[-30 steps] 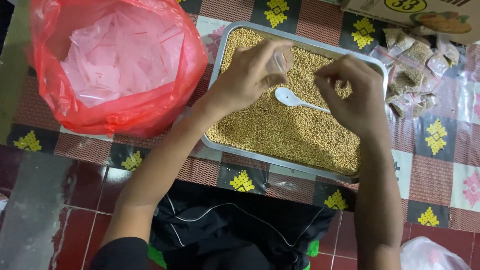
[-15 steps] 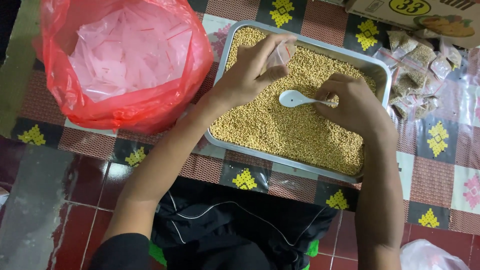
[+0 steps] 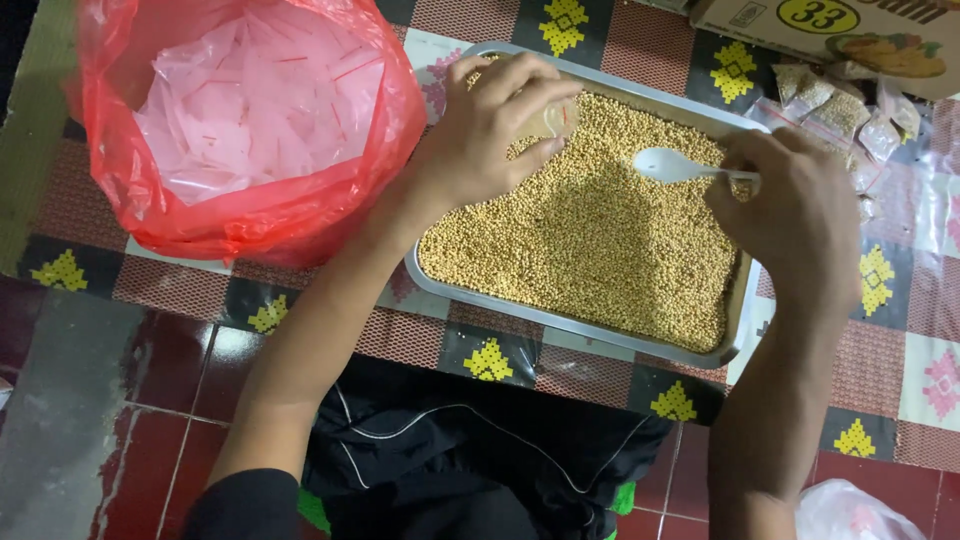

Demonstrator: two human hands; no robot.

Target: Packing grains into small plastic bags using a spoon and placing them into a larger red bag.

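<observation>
White plastic spoon (image 3: 672, 165) lies level above the grain; small clear pouch (image 3: 556, 120) upright.

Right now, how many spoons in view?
1: a white plastic spoon in the right hand, over the grain in the metal tray. None seen elsewhere.

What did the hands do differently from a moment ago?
The right hand has taken hold of the white spoon, which lay loose on the grains before, and lifted its bowl over them. The left hand still pinches the small clear bag above the tray. The tray of grains, the red bag of clear packets and the filled packets stayed where they were.
</observation>
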